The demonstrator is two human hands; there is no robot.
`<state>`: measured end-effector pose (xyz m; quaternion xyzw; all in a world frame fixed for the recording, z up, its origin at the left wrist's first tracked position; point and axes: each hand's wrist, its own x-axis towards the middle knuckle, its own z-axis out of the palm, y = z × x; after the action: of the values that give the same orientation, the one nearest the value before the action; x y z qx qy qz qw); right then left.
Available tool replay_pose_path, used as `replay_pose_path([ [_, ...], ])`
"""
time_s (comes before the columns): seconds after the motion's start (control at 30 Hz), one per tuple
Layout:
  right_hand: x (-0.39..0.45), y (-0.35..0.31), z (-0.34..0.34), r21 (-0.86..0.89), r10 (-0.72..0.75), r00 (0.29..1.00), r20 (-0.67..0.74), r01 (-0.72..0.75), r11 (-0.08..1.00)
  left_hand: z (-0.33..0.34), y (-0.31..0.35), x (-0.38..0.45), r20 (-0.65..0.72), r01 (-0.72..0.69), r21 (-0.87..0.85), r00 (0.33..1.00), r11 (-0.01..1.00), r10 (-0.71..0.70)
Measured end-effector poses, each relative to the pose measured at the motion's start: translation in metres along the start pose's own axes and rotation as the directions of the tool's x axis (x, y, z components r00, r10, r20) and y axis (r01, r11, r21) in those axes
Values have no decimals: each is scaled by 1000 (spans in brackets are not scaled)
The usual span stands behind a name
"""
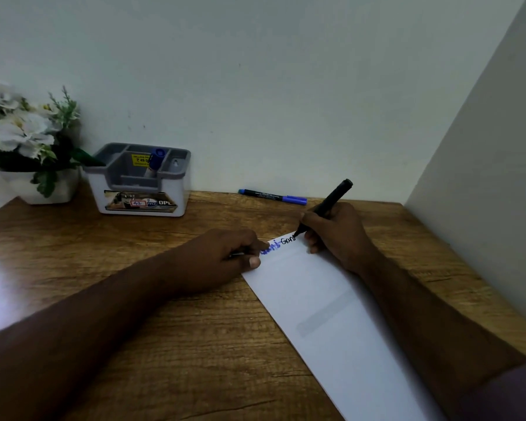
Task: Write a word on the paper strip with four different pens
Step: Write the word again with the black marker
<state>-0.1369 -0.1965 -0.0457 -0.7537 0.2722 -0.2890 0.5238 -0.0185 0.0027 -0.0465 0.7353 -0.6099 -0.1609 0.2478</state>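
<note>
A long white paper strip (331,314) lies diagonally on the wooden desk (134,299). Its far end carries a blue word and, to the right, black letters. My right hand (337,235) grips a black marker (328,202) whose tip touches the paper at the end of the black letters. My left hand (225,259) presses the strip's far left corner, fingers curled, with something small and dark, possibly a cap, half hidden under them. A capped blue marker (272,196) lies on the desk by the wall, behind my right hand.
A grey and white organiser box (140,189) stands at the back left with a blue-capped pen (155,161) upright inside. A white pot of white flowers (28,141) sits in the far left corner. A wall panel (483,177) closes the right side.
</note>
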Motion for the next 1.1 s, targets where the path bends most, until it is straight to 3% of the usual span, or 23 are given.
replay_pose_path([
  [0.13,0,1,-1,-6,3,1000,-30,-3,1000,1,-4,0,-1,0,-7,1000,1000,0],
  [0.3,-8,0,1,-139,-76,989,124,93,986,1,-3,0,-9,4,-7,1000,1000,-4],
  [0.37,-8,0,1,-164,-90,991,102,106,981,0,-2,0,-8,1,0,1000,1000,-1],
  [0.5,1,4,-1,-62,-29,996,-90,23,998,0,1,0,2,-6,0,1000,1000,6],
  [0.57,3,6,-1,-19,-2,993,-119,0,1000,0,1,1,7,5,6,1000,1000,-5],
  [0.73,1,5,-1,72,-3,998,-68,8,997,-1,2,0,6,8,6,1000,1000,-8],
  [1.1,2,7,0,38,-22,999,-27,23,999,-1,3,0,-6,19,36,1000,999,-19],
])
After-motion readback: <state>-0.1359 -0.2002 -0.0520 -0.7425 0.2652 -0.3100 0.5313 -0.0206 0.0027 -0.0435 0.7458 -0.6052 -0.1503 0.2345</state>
